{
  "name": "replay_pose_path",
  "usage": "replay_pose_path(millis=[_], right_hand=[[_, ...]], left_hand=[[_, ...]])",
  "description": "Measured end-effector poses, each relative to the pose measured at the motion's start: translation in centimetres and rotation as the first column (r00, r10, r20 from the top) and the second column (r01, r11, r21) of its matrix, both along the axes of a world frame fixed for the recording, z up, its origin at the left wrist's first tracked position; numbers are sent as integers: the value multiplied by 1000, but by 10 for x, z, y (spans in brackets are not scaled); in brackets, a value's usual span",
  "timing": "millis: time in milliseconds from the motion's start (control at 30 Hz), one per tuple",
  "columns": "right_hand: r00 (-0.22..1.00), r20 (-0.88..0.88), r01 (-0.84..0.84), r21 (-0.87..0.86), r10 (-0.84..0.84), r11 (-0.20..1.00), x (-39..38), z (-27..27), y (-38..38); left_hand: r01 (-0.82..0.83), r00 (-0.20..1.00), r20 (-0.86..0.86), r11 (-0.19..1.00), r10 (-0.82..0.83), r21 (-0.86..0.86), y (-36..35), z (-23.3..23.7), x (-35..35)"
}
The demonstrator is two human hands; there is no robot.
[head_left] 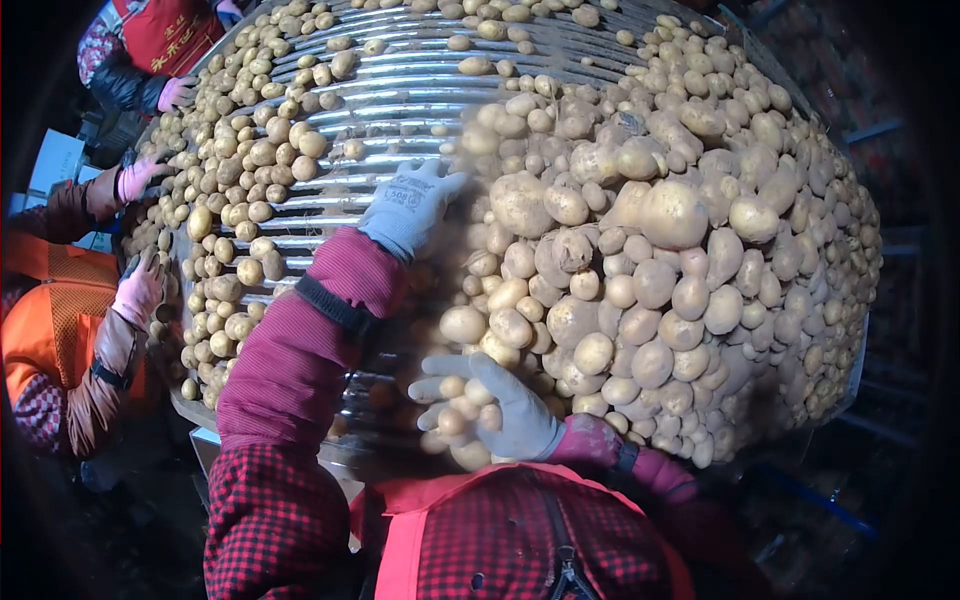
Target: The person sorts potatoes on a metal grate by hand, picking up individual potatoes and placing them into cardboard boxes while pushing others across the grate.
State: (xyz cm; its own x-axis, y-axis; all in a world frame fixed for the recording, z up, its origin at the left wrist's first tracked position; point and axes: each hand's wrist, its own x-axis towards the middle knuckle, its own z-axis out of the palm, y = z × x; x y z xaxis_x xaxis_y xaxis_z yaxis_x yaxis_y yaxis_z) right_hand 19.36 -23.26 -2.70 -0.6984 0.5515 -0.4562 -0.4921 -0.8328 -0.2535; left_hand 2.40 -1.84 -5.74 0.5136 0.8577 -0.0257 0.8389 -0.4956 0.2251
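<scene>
My left hand (410,208), in a grey work glove with printing on its back, reaches over the metal bars. Its fingers are stretched toward the near side of a big potato heap (650,290), and nothing shows in its grasp. Closer to my body, my right hand (500,408) in a plain grey glove is turned palm up. Several small potatoes (466,405) lie cupped in its curled fingers. A larger pale potato (463,325) sits just above that hand at the heap's edge. Dust blurs the area between my hands.
A sorting table of parallel metal bars (400,90) spreads ahead. Loose potatoes (250,160) cover its left side. Gloved hands of co-workers (140,290) work along the left edge, one person in an orange vest (60,320). White boxes (55,160) stand behind them.
</scene>
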Motion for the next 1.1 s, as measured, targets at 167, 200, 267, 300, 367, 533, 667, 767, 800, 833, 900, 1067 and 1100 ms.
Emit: replay_pose_path(millis=[167,200,267,300,367,533,667,767,800,833,900,1067,1100], right_hand=[[998,32,-57,41,55,998,-2,-1,-1],[997,49,-70,66,67,995,-1,-1,-1],[995,65,-75,93,69,993,-2,-3,-2],[996,55,-69,71,65,995,-1,-3,-2],[999,28,-47,21,47,999,0,-2,-2],[995,88,-51,167,37,985,-1,-12,-9],[998,44,-56,73,53,996,-2,-1,-4],[997,72,-46,81,40,996,-4,-1,-6],[995,97,-49,139,35,989,-4,-2,-7],[992,120,-50,196,26,979,-4,-5,-11],[991,130,-48,225,19,973,-3,-5,-12],[981,191,-81,253,33,964,-4,-2,-11],[981,192,-75,246,27,966,-4,-2,-13]], left_hand=[[45,998,45,995,-41,-87,15,2,3],[50,997,66,997,-46,-55,16,0,2],[4,994,107,996,5,-85,13,-1,-3],[-17,991,131,995,30,-98,10,-1,-3],[-10,990,143,999,16,-40,3,-5,-11],[-15,998,54,999,17,-51,-21,-2,-21],[-11,996,86,999,14,-36,-14,-2,-14],[-31,993,115,999,33,-21,-12,-2,-13],[-36,986,164,999,36,-6,-14,-5,-16],[-38,977,212,999,35,8,-16,-8,-19],[-98,975,198,995,100,-18,-18,-12,-22],[-141,974,171,988,149,-59,-27,-8,-9],[-167,969,175,984,176,-62,-26,-10,-7]])
